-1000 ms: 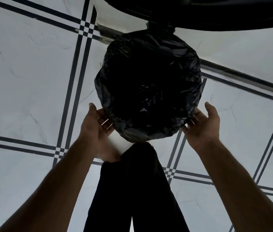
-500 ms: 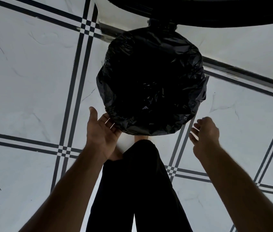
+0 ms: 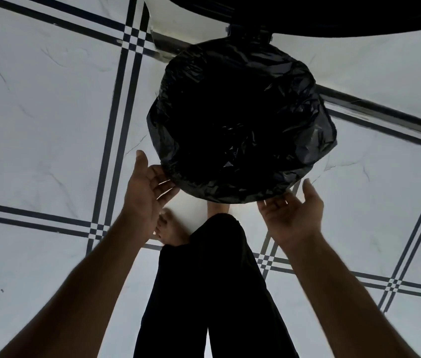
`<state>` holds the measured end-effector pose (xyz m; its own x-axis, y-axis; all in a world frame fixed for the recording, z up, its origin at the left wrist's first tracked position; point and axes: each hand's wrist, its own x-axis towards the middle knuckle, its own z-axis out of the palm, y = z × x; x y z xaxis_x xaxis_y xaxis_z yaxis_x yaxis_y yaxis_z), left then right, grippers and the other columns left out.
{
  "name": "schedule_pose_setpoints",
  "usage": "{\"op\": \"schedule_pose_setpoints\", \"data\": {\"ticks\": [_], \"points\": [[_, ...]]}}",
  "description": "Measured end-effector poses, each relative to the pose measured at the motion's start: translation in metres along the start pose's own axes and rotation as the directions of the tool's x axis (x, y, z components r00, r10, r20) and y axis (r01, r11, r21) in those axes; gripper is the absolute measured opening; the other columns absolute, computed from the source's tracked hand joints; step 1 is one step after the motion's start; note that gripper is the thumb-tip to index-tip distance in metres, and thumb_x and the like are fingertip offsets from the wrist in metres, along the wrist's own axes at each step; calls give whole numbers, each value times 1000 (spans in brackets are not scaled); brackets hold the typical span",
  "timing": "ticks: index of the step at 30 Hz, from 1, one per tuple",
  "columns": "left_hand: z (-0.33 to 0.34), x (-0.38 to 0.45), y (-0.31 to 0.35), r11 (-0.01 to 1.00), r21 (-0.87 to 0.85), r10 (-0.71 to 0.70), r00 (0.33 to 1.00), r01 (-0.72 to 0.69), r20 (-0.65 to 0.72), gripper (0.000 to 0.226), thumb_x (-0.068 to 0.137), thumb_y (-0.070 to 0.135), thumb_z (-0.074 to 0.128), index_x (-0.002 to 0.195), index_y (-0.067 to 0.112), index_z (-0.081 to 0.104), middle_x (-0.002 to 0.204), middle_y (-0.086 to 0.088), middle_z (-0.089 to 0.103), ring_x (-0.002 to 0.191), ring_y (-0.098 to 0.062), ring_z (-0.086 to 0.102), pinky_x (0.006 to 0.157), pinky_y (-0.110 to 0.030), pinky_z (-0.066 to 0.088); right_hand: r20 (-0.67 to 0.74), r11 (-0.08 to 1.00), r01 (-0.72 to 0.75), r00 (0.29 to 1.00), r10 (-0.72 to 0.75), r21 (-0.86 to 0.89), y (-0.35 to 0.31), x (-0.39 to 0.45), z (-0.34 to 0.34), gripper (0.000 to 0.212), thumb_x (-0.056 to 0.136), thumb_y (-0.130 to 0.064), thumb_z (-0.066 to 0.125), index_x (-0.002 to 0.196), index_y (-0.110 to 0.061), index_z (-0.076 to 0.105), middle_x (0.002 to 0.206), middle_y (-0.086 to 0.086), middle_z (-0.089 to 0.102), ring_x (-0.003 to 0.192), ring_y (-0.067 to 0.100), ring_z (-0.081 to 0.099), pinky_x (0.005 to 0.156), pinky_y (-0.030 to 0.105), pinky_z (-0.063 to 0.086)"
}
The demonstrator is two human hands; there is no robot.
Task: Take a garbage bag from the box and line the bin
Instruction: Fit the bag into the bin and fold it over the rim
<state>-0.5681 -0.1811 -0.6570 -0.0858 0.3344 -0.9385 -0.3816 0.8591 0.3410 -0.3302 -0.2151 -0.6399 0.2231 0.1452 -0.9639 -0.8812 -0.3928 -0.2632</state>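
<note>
The black garbage bag (image 3: pixel 240 120) is draped over the round bin (image 3: pixel 307 174), whose own rim and wall are hidden under the crinkled plastic; it sits at about 12 o'clock from the person's legs, on the white tiled floor (image 3: pixel 36 112) with dark double lines. The left hand (image 3: pixel 147 187) is at the bag's 8 o'clock edge, palm turned toward the bin, fingers straight and slightly spread, their tips at or under the hanging plastic, thumb raised apart; whether they touch it cannot be told. The right hand (image 3: pixel 294 208) is at the bag's 5 o'clock edge, palm up and open, fingers loosely spread toward the plastic, thumb pointing up, pinching nothing. Black trousers (image 3: pixel 212 293) run down to 6 o'clock, with a bare foot (image 3: pixel 170 228) just beside the left wrist. A dark curved object (image 3: pixel 333 14) crosses the top at 1 o'clock
</note>
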Motion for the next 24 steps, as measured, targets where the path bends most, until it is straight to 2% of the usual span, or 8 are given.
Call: {"op": "schedule_pose_setpoints", "data": {"ticks": [3, 6, 10, 12, 15, 19, 21, 24], "points": [[1, -1, 5, 998, -62, -28, 999, 30, 32, 58, 100, 59, 33, 99, 10, 64, 98, -6, 72, 100, -23, 68, 86, -36, 54, 46, 999, 54, 997, -54, 10, -22, 10, 3, 43, 93, -46, 57, 106, -6, 65, 105, 7, 70, 105, 24, 67, 105, 37, 49], [5, 0, 8, 992, -117, -38, 999, 40, 17, 56, 99, 58, 36, 104, 10, 63, 99, -7, 72, 100, -24, 69, 82, -37, 55, 94, 990, 74, 994, -63, -117, -34, 15, 8, 19, 90, -27, 63, 99, -12, 69, 89, 1, 68, 101, 22, 62, 108, 37, 45], [5, 4, 8, 987, -153, -49, 999, 47, -11, 53, 98, 59, 39, 102, 12, 62, 93, -4, 72, 94, -23, 71, 76, -38, 57, 2, 944, 145, 989, -151, -297, -34, 18, 13, 9, 94, -9, 60, 92, -8, 69, 79, 1, 69, 76, 13, 69, 78, 26, 60], [4, 5, 7, 988, -151, -36, 999, 35, -7, 51, 98, 58, 39, 98, 13, 62, 90, -3, 71, 91, -21, 70, 75, -37, 56, -84, 896, 216, 960, -268, -389, -32, 22, 12, 11, 98, -12, 56, 91, -7, 63, 77, 4, 66, 65, 14, 66, 63, 24, 60], [7, 5, 8, 994, -111, 6, 997, -14, -72, 44, 101, 51, 40, 100, 13, 62, 97, -5, 70, 92, -20, 69, 76, -35, 56, -149, 807, 378, 861, -487, -454, -40, 21, 21, 26, 101, -29, 37, 95, -5, 47, 85, 12, 58, 72, 21, 59, 60, 29, 53], [18, 4, 21, 986, 48, 166, 960, -160, -226, 32, 103, 33, 44, 124, 13, 57, 109, -5, 69, 94, -18, 69, 71, -29, 57, 58, 691, 533, 810, -584, -489, -60, 21, 43, 43, 96, -50, 46, 105, -9, 57, 100, 5, 65, 86, 17, 65, 80, 33, 56], [21, 3, 24, 973, 100, 227, 948, -209, -222, 31, 101, 33, 46, 122, 12, 57, 106, -3, 69, 93, -17, 69, 69, -26, 57, 132, 568, 553, 778, -615, -609, -65, 27, 48, 30, 92, -45, 56, 94, -16, 63, 94, -1, 66, 85, 13, 64, 84, 33, 55], [21, 3, 26, 969, 123, 235, 951, -213, -201, 21, 100, 27, 51, 107, 11, 62, 97, -1, 71, 91, -16, 70, 66, -24, 55, 171, 444, 550, 743, -647, -707, -74, 38, 56, 16, 96, -27, 58, 83, -18, 63, 81, -4, 63, 74, 8, 59, 72, 24, 52]]}}
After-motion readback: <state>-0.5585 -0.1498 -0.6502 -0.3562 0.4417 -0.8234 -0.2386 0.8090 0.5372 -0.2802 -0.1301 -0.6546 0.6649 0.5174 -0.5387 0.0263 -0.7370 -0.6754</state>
